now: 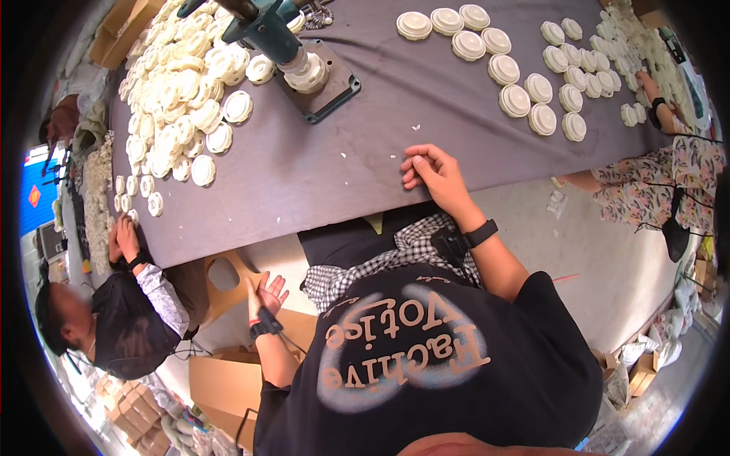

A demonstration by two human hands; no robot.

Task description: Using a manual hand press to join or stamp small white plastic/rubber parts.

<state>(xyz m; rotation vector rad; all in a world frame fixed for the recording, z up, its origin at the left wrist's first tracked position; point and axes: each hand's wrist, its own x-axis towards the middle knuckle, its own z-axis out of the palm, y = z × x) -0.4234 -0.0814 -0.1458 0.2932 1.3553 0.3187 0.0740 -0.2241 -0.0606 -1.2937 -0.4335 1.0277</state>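
Note:
My right hand (437,176) rests at the near edge of the grey-covered table (304,197). Its fingers are loosely bent and apart, with nothing visible in them. My left hand (266,295) hangs below the table edge by the wooden stool (228,287), palm up, fingers spread, holding nothing. Ahead on the table stands a dark green bench press or drill stand (275,38). Under its head sits a white round plastic cap (307,74). To its left is a large heap of similar white caps (179,83), some lying loose along its near side.
Rows of white caps (503,70) lie at the far right. A co-worker's hand (648,87) is among the caps there. Another person (114,319) sits at the left, hands near small caps (155,204). An open cardboard box (224,391) stands on the floor beside me.

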